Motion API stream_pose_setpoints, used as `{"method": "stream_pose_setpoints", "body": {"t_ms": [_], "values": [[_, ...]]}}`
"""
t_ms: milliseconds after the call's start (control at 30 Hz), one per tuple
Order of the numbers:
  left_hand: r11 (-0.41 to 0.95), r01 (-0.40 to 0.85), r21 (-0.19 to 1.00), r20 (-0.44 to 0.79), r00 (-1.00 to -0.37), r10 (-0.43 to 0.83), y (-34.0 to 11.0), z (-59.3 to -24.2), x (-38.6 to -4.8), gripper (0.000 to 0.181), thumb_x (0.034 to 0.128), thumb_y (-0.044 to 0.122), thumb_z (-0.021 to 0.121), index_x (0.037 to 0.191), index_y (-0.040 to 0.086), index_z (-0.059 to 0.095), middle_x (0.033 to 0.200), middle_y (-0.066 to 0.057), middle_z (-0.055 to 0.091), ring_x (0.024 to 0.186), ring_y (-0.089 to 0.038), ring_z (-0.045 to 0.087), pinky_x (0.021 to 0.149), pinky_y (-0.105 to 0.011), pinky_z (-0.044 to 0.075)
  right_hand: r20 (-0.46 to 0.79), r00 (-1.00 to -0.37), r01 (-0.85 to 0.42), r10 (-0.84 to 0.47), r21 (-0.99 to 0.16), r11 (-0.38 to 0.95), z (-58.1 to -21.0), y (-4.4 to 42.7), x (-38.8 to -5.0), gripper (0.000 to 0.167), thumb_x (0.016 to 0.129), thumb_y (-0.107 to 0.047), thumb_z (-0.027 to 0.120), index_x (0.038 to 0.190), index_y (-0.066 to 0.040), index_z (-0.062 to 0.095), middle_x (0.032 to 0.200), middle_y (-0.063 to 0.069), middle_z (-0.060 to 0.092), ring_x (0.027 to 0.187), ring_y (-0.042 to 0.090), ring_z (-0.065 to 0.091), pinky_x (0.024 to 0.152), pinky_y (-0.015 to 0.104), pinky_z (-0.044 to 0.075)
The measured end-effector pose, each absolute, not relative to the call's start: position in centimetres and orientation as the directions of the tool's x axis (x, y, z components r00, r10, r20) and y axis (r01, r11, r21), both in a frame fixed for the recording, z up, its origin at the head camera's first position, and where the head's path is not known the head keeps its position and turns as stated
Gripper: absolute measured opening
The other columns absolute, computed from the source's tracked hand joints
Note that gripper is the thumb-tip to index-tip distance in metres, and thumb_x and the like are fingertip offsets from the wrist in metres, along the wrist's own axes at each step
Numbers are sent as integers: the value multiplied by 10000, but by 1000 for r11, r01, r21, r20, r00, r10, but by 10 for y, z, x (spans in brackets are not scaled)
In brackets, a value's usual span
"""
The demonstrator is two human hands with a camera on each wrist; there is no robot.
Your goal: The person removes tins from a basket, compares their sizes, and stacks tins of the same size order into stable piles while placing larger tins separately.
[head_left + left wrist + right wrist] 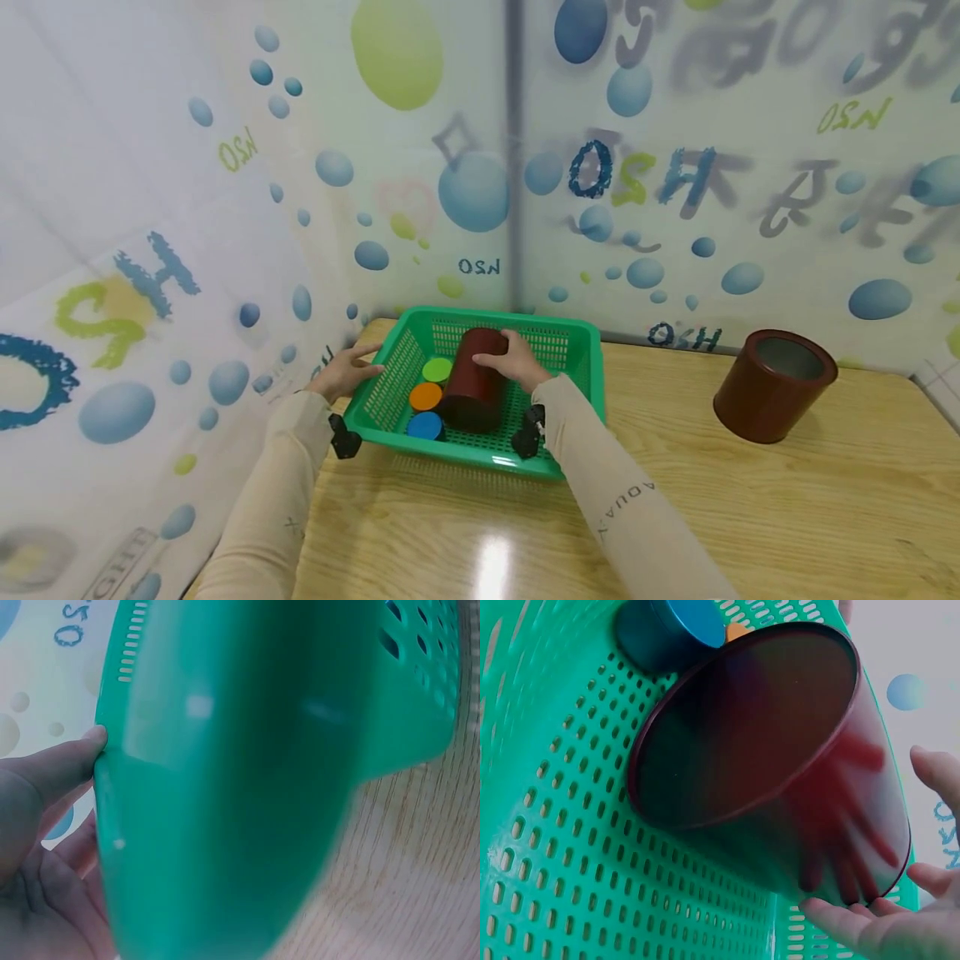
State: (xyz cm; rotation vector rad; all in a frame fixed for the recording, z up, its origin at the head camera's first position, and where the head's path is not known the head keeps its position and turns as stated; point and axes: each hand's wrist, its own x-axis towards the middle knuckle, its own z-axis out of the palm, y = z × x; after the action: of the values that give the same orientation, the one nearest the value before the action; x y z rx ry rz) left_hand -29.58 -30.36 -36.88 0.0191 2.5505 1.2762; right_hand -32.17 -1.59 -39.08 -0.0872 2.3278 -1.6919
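Note:
A green plastic basket [487, 458] stands on the wooden table. Inside it lies a dark red cylindrical container [474, 375], tilted on its side; whether its near end is open I cannot tell. My right hand [519, 362] is over that container. In the right wrist view its fingers [840, 922] touch the far edge, while the thumb [934, 769] stands apart from the wall. My left hand [343, 372] holds the basket's left rim, thumb tip on the edge and the other fingers partly hidden behind it. Beside the container sit green [437, 369], orange [426, 396] and blue [425, 425] round-topped pieces.
Another dark red cylindrical container [775, 386] stands upright, its top open, on the right side of the wooden table [660, 417]. A patterned sheet [637, 208] rises behind the table and along its left side.

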Motion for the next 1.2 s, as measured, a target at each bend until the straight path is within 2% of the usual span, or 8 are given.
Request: {"method": "stream_pose_setpoints", "body": {"t_ms": [300,533,800,1033,1200], "values": [[597,-136,791,-259,-958,125,-302,-368,-295,571,921,163,496,1414,68,224,1254,-329,383,970,-365,544,736,-420,497,-265,-936,217,-229,-952,216,-398,-6,-322,801,816,-280,641,1408,-70,143,1344,166,324,1154,314,405,875,465,410],[594,-93,799,-238,-956,170,-305,-368,-294,631,884,289,551,1413,120,252,1213,-333,409,907,-326,574,714,-423,499,-288,-929,240,-232,-946,217,-399,-3,-323,836,804,-297,652,1413,-84,121,1358,171,295,1177,326,378,883,509,387],[605,-142,783,-263,-958,116,-302,-370,-296,567,920,161,496,1413,73,229,1242,-325,397,952,-346,557,737,-414,498,-317,-923,257,-217,-930,263,-398,-3,-323,871,766,-369,676,1381,-63,140,1299,164,348,1129,329,407,861,536,391],[595,-148,790,-267,-957,115,-302,-369,-296,566,919,151,499,1412,71,233,1230,-322,409,924,-331,570,714,-402,506,-343,-917,284,-203,-919,273,-399,-1,-325,864,809,-323,636,1400,-72,58,1319,191,302,1147,355,381,870,554,371],[600,-145,787,-266,-957,118,-303,-370,-296,564,918,143,499,1411,71,235,1231,-324,407,929,-338,566,720,-407,504,-348,-914,291,-210,-920,262,-399,1,-325,904,815,-321,620,1422,-127,-21,1360,191,243,1176,371,346,873,576,355]]}}
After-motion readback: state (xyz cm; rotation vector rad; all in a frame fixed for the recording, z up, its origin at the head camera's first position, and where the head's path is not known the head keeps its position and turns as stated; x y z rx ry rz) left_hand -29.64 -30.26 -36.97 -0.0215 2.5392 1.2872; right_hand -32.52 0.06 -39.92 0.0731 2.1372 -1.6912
